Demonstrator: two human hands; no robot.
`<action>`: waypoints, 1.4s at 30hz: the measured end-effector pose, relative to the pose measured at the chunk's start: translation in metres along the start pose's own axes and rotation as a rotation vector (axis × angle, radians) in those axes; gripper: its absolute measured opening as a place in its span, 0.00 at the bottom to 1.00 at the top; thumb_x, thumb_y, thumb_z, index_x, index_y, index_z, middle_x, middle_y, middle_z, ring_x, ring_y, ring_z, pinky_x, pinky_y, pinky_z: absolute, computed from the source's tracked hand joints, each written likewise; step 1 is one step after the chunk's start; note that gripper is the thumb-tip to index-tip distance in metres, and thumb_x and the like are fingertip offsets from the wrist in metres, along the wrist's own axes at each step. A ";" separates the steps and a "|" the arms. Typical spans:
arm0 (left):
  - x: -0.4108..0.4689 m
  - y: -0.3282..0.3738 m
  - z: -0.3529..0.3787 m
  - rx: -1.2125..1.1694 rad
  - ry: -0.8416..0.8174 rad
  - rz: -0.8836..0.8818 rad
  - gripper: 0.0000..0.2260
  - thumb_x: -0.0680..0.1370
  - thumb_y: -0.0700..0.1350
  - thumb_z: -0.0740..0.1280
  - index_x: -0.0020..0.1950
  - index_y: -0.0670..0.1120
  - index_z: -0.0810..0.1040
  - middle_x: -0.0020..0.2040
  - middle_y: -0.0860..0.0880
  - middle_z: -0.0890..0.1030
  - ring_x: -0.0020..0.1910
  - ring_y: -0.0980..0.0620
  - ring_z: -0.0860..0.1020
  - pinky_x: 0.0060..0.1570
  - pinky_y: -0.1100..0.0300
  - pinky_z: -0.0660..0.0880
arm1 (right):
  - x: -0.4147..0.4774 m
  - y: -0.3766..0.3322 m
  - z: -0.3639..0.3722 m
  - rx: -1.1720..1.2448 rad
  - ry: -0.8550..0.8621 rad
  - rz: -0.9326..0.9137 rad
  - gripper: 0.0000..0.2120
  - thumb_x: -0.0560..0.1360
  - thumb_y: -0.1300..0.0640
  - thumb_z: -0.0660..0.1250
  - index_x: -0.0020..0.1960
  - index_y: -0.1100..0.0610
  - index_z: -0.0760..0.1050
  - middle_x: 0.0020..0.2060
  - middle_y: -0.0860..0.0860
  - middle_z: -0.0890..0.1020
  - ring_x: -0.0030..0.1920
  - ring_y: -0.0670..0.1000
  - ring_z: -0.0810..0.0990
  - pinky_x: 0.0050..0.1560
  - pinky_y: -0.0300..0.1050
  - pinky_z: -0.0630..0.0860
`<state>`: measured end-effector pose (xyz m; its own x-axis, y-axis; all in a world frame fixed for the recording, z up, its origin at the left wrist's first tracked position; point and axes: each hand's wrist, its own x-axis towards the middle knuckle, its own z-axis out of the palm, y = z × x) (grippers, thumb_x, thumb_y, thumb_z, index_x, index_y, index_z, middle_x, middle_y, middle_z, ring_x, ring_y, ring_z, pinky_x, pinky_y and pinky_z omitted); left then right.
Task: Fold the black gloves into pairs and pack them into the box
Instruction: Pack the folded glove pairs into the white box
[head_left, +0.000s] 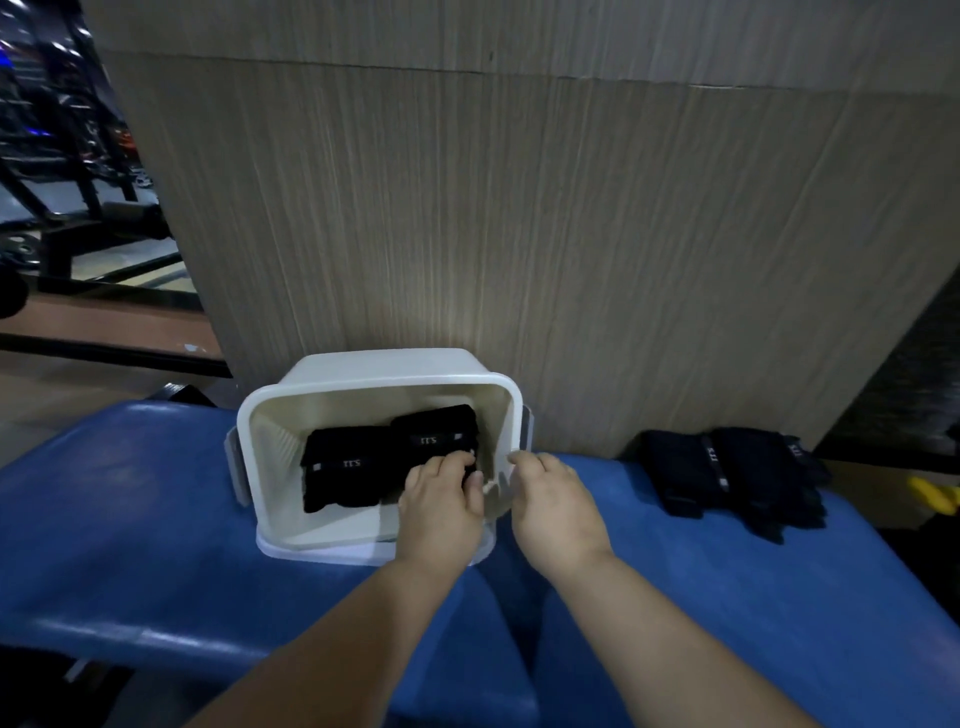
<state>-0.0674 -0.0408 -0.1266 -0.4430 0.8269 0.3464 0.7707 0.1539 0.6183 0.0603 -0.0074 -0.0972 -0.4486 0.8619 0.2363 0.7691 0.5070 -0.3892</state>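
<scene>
A white plastic box (270, 467) stands tilted toward me on a blue padded bench, its opening facing the camera. Inside lie two folded pairs of black gloves, one on the left (345, 470) and one on the right (434, 434). My left hand (441, 499) reaches into the box, its fingers curled on the right-hand folded pair. At the box's right rim is my right hand (550, 499), fingers curled around the wall's edge. Two loose black gloves (737, 478) lie flat on the bench to the right.
The blue bench (156, 519) runs across the view. A wood-grain wall (519, 234) rises right behind the box. Dark gym equipment (62, 171) stands at far left. A yellow object (935, 496) shows at the right edge.
</scene>
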 end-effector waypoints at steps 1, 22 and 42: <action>-0.003 0.005 0.005 -0.020 -0.024 0.008 0.13 0.80 0.48 0.60 0.62 0.48 0.76 0.60 0.49 0.77 0.59 0.48 0.69 0.60 0.56 0.65 | -0.003 0.007 -0.002 0.002 0.011 0.019 0.18 0.80 0.60 0.54 0.68 0.54 0.68 0.60 0.52 0.74 0.62 0.54 0.70 0.60 0.43 0.69; -0.006 0.107 0.103 -0.129 -0.431 0.011 0.13 0.82 0.50 0.56 0.56 0.45 0.75 0.53 0.47 0.78 0.55 0.46 0.74 0.53 0.54 0.70 | -0.040 0.146 -0.027 0.167 0.193 0.472 0.16 0.82 0.56 0.54 0.67 0.56 0.71 0.62 0.55 0.74 0.60 0.55 0.74 0.59 0.48 0.71; 0.036 0.159 0.189 -0.523 -0.580 -0.395 0.27 0.78 0.57 0.63 0.72 0.43 0.65 0.66 0.44 0.73 0.63 0.45 0.74 0.64 0.50 0.71 | -0.018 0.205 -0.023 0.387 0.262 0.608 0.12 0.80 0.50 0.59 0.59 0.53 0.74 0.54 0.51 0.77 0.52 0.51 0.76 0.52 0.47 0.74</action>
<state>0.1258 0.1156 -0.1489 -0.2211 0.9321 -0.2869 0.2376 0.3368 0.9111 0.2360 0.0807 -0.1609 0.1622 0.9846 0.0648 0.6099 -0.0484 -0.7910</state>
